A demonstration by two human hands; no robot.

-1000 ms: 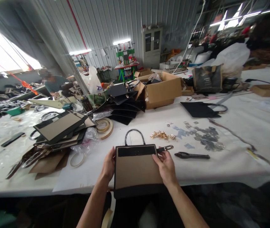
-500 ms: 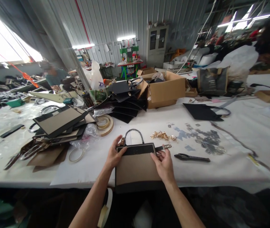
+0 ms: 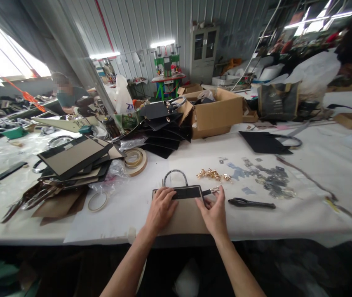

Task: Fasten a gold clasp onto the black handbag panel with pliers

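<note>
A beige bag panel with black edging (image 3: 184,214) lies at the table's front edge, its curved dark handle (image 3: 176,172) standing at the top. My left hand (image 3: 161,208) rests over the panel's upper left, its fingers laid across the black band. At the upper right corner, my right hand (image 3: 214,210) grips a short black strap (image 3: 206,192) with a gold metal end piece (image 3: 214,189). Its thumb is against the panel's edge. Gold fittings (image 3: 213,175) lie in a small heap beyond the right hand. A black-handled tool (image 3: 252,203) is to its right.
Grey metal plates (image 3: 271,179) are scattered on the right. Stacked bag panels (image 3: 73,159) and tape rolls (image 3: 135,161) lie on the left. A cardboard box (image 3: 217,115) and black panels (image 3: 163,136) stand farther back. Another black bag piece (image 3: 264,142) lies at back right. A person (image 3: 67,95) sits far left.
My left hand has moved from the panel's upper left corner onto its face, over the black band. My right hand stays at the strap, whose metal end has shifted slightly inward.
</note>
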